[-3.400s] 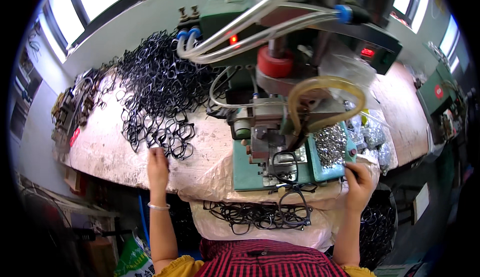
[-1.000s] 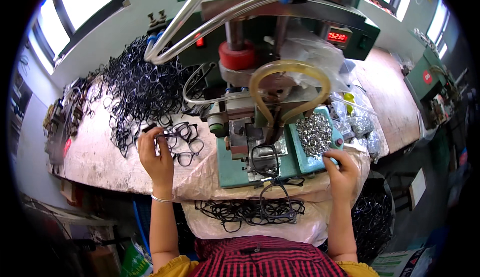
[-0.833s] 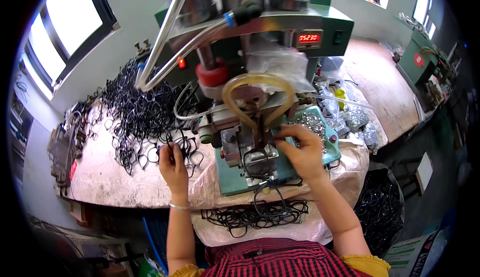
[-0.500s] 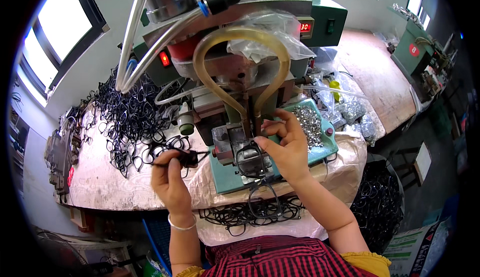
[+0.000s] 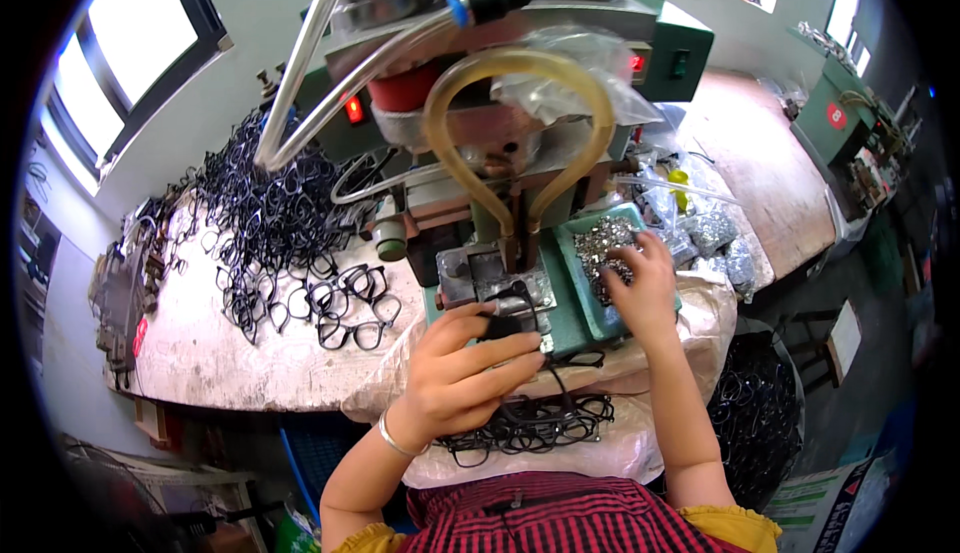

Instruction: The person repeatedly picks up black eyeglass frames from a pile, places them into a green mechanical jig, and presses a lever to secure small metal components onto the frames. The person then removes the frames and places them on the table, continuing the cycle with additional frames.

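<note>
My left hand (image 5: 465, 378) is closed at the front of the press, its fingers around a black eyeglass frame (image 5: 520, 291) that reaches over the metal fixture (image 5: 535, 321). A dark block-like piece (image 5: 508, 327) shows at these fingertips; I cannot make out what it is. My right hand (image 5: 645, 288) is over the green tray (image 5: 608, 331), thumb and fingers apart among small shiny metal parts (image 5: 603, 238). No part can be seen held in it. Just below my left fingers, several black eyeglass frames (image 5: 530, 431) lie on the wrapping over my lap.
The press with its curved yellowish hose (image 5: 520, 58) stands straight ahead. A large heap of black eyeglass frames (image 5: 265, 193) covers the table's left. Clear bags of metal parts (image 5: 710, 233) lie right of the tray. A sack of dark frames (image 5: 745, 413) stands lower right.
My left hand has moved right, from beside the press to its front, with the eyeglass frame. My right hand has left the fixture and moved right to the parts tray.
</note>
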`<state>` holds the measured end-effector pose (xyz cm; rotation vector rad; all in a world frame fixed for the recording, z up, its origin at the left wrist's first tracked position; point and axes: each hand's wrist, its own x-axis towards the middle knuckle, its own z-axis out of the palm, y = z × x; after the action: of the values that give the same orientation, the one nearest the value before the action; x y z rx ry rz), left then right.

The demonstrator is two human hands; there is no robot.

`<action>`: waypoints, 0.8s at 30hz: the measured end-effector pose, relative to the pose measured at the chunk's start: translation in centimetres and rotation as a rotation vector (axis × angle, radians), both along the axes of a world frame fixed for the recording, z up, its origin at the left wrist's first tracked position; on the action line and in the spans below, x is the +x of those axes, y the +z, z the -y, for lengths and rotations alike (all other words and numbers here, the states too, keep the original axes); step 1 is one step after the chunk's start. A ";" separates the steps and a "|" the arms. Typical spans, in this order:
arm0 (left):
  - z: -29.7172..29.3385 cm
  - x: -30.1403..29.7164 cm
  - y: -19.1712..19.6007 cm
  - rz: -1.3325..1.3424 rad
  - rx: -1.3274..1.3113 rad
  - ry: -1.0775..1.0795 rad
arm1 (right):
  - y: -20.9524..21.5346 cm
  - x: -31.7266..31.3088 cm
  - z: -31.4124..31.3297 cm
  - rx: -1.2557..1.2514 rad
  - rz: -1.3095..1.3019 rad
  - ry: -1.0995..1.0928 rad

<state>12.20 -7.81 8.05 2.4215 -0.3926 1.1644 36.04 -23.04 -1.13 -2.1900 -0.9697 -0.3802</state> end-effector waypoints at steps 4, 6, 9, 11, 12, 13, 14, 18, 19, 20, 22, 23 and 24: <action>-0.3 -0.2 -1.1 -0.018 0.056 -0.011 | -1.8 0.5 0.7 0.077 0.052 0.043; -0.2 -0.2 -0.9 -0.031 0.038 -0.006 | -0.7 -0.2 -0.2 0.051 0.090 0.133; 0.3 -0.2 -1.4 -0.026 0.008 0.037 | 0.2 0.7 -1.7 -0.120 0.213 0.454; 1.6 -0.8 -3.0 0.014 -0.018 0.120 | 0.0 1.8 -2.6 -0.150 0.303 0.366; 2.6 -1.9 -3.1 -0.032 -0.035 0.195 | -0.4 2.3 -2.8 -0.090 0.313 0.318; 3.6 -3.3 -3.3 -0.028 -0.067 0.271 | -0.6 2.4 -2.8 -0.030 0.323 0.270; 4.5 -5.1 -3.0 -0.004 -0.060 0.364 | -0.1 1.9 -2.3 0.082 0.246 0.258; 1.9 -10.3 -1.0 0.282 -0.005 0.900 | -0.6 0.1 0.2 0.391 -0.227 0.065; 0.6 -10.9 0.0 0.395 -0.027 1.002 | -0.5 0.0 0.3 0.393 -0.230 0.092; -1.3 -11.0 0.8 0.437 -0.146 0.941 | -0.2 -0.2 0.0 0.403 -0.234 0.127; -4.9 -10.2 2.2 0.174 0.040 1.026 | 0.7 -0.9 -0.9 0.401 -0.288 0.170; -7.3 -9.5 1.5 0.043 0.065 1.010 | 1.2 -1.1 -1.7 0.435 -0.280 0.179; -9.3 -8.7 -0.1 -0.145 0.046 1.084 | 1.3 -1.2 -2.6 0.465 -0.266 0.186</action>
<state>3.52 1.44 7.93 2.7511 1.0796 1.3055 34.85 -20.47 0.21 -1.6659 -0.8307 -0.1951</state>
